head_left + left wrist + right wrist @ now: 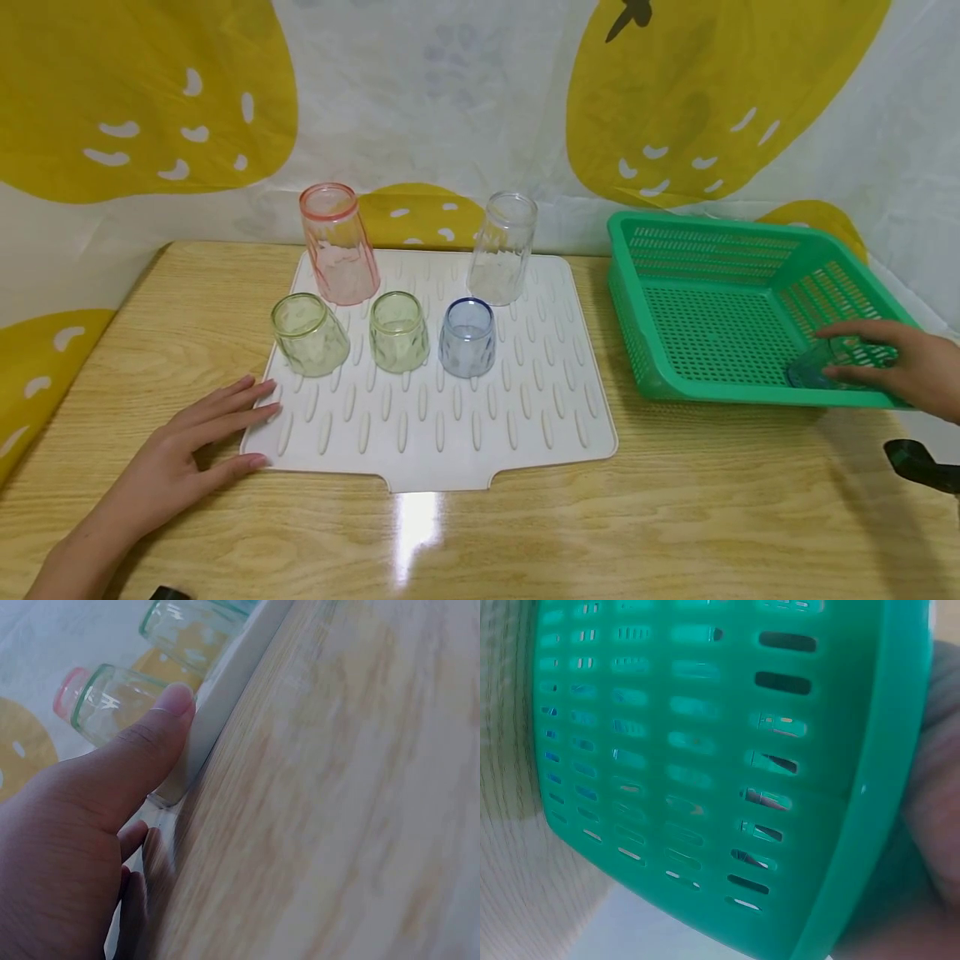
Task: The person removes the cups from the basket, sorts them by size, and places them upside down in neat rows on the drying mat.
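My right hand (915, 362) reaches over the near right rim of a green plastic basket (652, 333). Its thumb and fingers go round a bluish drinking glass (806, 372) lying low inside, partly hidden by the hand. In the right wrist view the basket wall (705, 765) covers most of the glass. My left hand (176, 454) lies with spread fingers at the left edge of a white drying mat (442, 433), fingertips touching it. Upside-down on the mat stand two green glasses (311, 337), a blue-rimmed glass (467, 342), a tall pink glass (345, 250) and a tall clear glass (502, 250).
The wooden table (600, 533) carries the mat in the middle and the basket on the right. Behind them hangs a white cloth (435, 100) with yellow fruit shapes. A black object (922, 467) juts in at the right edge.
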The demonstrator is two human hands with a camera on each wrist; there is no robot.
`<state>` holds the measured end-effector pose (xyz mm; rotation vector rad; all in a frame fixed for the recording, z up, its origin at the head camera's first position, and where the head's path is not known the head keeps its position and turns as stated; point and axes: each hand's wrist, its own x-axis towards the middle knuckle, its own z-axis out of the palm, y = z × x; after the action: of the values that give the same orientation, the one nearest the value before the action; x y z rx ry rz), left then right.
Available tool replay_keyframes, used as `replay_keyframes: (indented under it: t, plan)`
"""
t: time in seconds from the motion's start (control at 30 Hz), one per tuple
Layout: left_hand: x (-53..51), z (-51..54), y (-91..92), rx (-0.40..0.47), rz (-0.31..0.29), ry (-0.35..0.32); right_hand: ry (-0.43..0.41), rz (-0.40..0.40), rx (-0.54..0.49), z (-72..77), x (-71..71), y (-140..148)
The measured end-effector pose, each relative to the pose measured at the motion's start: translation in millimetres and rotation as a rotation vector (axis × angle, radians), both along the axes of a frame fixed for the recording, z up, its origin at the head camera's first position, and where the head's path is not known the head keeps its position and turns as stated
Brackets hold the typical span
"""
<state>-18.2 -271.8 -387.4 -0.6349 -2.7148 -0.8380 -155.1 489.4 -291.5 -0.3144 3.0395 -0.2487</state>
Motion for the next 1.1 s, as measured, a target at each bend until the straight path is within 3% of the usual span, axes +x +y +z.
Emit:
replay_keyframes:
  t: [0.17, 0.37, 0.5, 0.8, 1.1]
  plan:
    - [-0.2, 0.2, 0.0, 0.0, -0.001, 0.0, 0.013, 0.019, 0.042, 0.0, 0.7, -1]
    - [-0.3, 0.3, 0.8, 0.0, 0.0, -0.004, 0.143, 0.087, 0.058, -2.6, 4.6, -5]
    - [-0.6, 0.1, 0.1, 0.002, -0.004, -0.003, 0.255, 0.12, 0.011, -2.7, 6.3, -6]
    - [-0.8, 0.9, 0.1, 0.003, -0.006, 0.0, 0.413, 0.111, -0.11, 6.6, 11.0, -28]
    - [-0.8, 0.2, -0.5, 0.005, -0.013, 0.008, 0.492, 0.083, -0.286, 17.9, 21.4, -61]
